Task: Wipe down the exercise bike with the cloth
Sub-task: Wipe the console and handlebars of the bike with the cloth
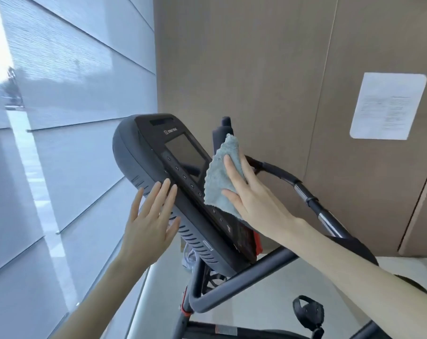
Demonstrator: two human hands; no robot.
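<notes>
The exercise bike's dark console (pixel 158 152) tilts across the middle of the head view, with a dark screen (pixel 186 152) and a row of small buttons. A light blue-grey cloth (pixel 219 177) lies flat on the console's right side, over part of the screen. My right hand (pixel 251 194) presses on the cloth with straight fingers. My left hand (pixel 151 216) rests flat against the console's left edge, fingers straight and spread. The bike's handlebar (pixel 305 192) curves behind my right hand, and the frame tube (pixel 244 275) runs under the console.
A window with pale blinds (pixel 60 118) fills the left side. A brown panelled wall (pixel 268 69) stands behind the bike, with a white paper notice (pixel 388 106) on it. A black pedal (pixel 307 311) shows at lower right above the light floor.
</notes>
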